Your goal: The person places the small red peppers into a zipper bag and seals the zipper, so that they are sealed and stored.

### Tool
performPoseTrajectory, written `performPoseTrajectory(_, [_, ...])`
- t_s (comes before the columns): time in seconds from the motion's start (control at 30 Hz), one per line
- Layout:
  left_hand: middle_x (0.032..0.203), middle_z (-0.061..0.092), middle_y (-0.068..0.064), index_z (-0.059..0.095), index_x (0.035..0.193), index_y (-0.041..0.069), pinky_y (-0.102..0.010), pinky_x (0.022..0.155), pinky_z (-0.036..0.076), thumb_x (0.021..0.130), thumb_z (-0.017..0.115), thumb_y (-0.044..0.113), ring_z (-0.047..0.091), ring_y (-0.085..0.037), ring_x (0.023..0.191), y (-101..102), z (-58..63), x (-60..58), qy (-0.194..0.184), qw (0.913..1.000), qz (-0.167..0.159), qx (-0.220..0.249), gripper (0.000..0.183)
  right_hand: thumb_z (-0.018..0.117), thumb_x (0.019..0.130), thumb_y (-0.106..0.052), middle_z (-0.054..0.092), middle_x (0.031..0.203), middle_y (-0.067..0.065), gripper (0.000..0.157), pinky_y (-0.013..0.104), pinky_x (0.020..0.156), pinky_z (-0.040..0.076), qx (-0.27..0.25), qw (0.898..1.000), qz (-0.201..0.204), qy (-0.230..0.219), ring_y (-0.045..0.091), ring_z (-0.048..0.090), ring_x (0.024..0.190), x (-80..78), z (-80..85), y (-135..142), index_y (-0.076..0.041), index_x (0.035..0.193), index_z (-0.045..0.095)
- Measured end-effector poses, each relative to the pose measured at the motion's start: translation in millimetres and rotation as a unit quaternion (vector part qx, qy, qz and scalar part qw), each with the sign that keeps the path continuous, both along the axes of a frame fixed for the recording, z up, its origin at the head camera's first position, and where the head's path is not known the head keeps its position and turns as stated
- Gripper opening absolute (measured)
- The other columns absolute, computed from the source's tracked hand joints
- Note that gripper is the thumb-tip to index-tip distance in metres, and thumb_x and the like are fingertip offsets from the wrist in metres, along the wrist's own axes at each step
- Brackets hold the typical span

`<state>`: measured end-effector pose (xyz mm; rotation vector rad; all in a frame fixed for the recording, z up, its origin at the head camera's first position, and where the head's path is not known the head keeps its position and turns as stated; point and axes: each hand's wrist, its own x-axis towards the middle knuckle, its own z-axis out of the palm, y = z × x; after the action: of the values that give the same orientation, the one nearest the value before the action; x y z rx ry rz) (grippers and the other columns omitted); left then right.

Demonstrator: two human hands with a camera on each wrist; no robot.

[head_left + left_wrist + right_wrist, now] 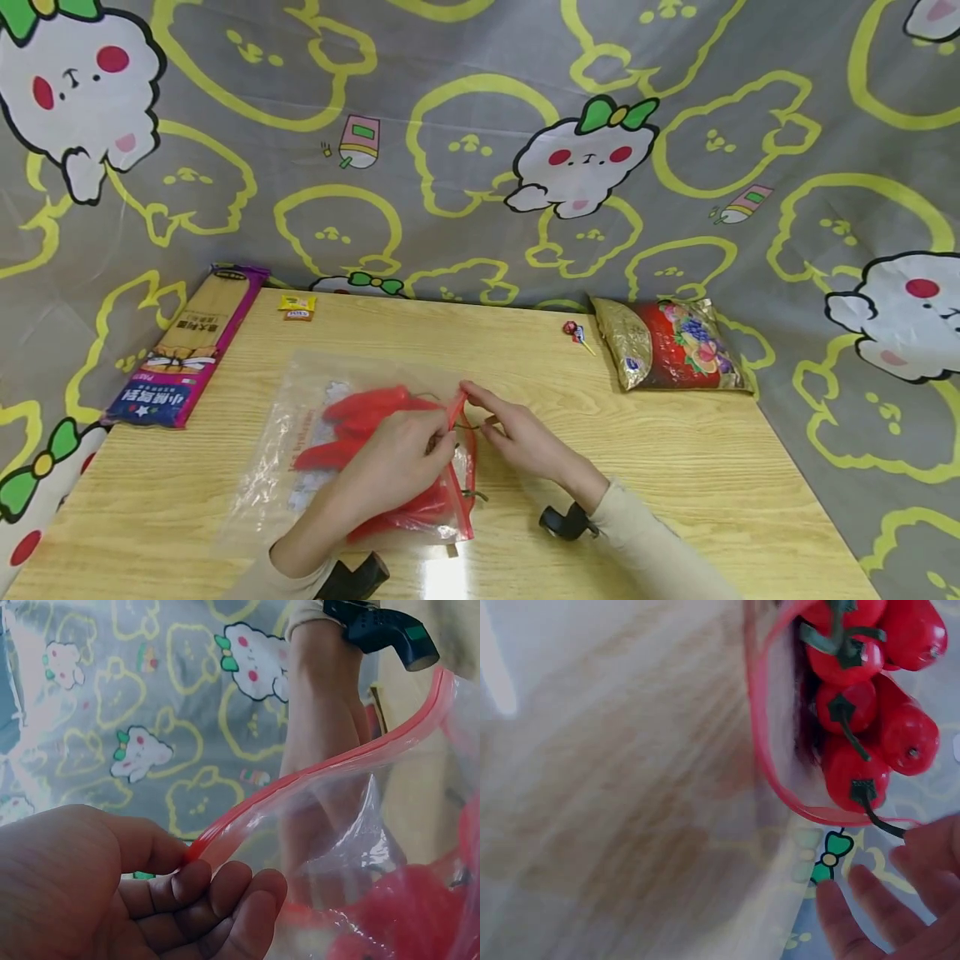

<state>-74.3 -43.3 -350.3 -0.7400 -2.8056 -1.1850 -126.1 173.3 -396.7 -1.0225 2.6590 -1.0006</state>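
Note:
A clear zip bag [262, 467] with a red closure strip lies on the table, its mouth parted toward the right. Inside are several glossy red chili peppers [855, 772] with green stems, which point out toward the mouth. My left hand [405, 454] pinches the red-edged rim [300, 780] between thumb and forefinger and holds it up. At the mouth, my right hand [528, 433] has thumb and forefinger at the end of one pepper stem [881, 823], while its other fingers [844, 919] extend past the bag's far edge.
A purple pasta pack [183, 350] lies at the back left, near small yellow and brown sachets [298, 307]. At the back right are a lollipop [573, 330] and a gold-and-red bag [671, 346]. A patterned cloth [465, 167] hangs behind the wooden table [637, 467].

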Motion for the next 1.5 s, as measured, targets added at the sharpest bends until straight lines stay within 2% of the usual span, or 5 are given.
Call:
performPoseTrajectory(0.23, [0.054, 0.04, 0.01, 0.046, 0.063, 0.02, -0.02, 0.043, 0.031, 0.086, 0.055, 0.021, 0.035, -0.003, 0.047, 6, 1.7, 6.7, -0.008, 0.9998, -0.017, -0.002, 0.025, 0.052, 0.085, 0.007, 0.051, 0.132, 0.005, 0.053, 0.036, 0.089, 0.046, 0.008, 0.991, -0.055, 0.118, 0.019, 0.052, 0.115, 10.9, 1.2, 19, -0.011, 0.134, 0.046])
performPoseTrajectory(0.5, [0.062, 0.044, 0.011, 0.046, 0.067, 0.022, -0.018, 0.046, 0.034, 0.073, 0.057, 0.01, 0.039, -0.004, 0.055, 6, 3.3, 12.9, 0.009, 0.9991, -0.036, -0.018, 0.017, 0.073, 0.073, -0.007, 0.069, 0.1, 0.005, 0.033, 0.033, 0.066, 0.053, 0.008, 0.934, -0.13, 0.333, 0.018, 0.067, 0.084, 24.2, 8.8, 39, -0.009, 0.106, 0.069])
performPoseTrajectory(0.73, [0.071, 0.044, 0.009, 0.051, 0.091, 0.015, -0.018, 0.05, 0.037, 0.071, 0.058, 0.003, 0.04, -0.008, 0.06, 9, 1.2, 20.2, 0.061, 0.9952, -0.044, -0.064, 0.024, 0.072, 0.074, -0.008, 0.071, 0.088, 0.005, 0.022, 0.035, 0.059, 0.052, -0.005, 0.912, -0.137, 0.387, 0.019, 0.067, 0.072, 30.5, 14.0, 46, -0.008, 0.096, 0.071])
performPoseTrajectory(1.0, [0.081, 0.039, -0.001, 0.057, 0.106, 0.023, -0.019, 0.052, 0.029, 0.068, 0.07, 0.006, 0.036, -0.015, 0.065, 25, -22.2, 45.9, 0.25, 0.945, -0.076, -0.198, 0.044, 0.072, 0.073, -0.008, 0.071, 0.081, 0.004, 0.02, 0.035, 0.055, 0.051, 0.008, 0.905, -0.145, 0.4, 0.018, 0.066, 0.066, 30.8, 16.5, 52, -0.008, 0.093, 0.072])
performPoseTrajectory(1.5, [0.062, 0.046, 0.003, 0.059, 0.064, 0.027, -0.027, 0.05, 0.031, 0.077, 0.052, 0.046, 0.043, -0.011, 0.05, 33, -68.1, 90.2, 0.376, 0.8735, -0.108, -0.29, 0.024, 0.072, 0.073, -0.008, 0.071, 0.079, 0.004, 0.019, 0.031, 0.048, 0.049, 0.05, 0.898, -0.171, 0.402, 0.017, 0.066, 0.061, 29.2, 19.9, 63, -0.008, 0.092, 0.072])
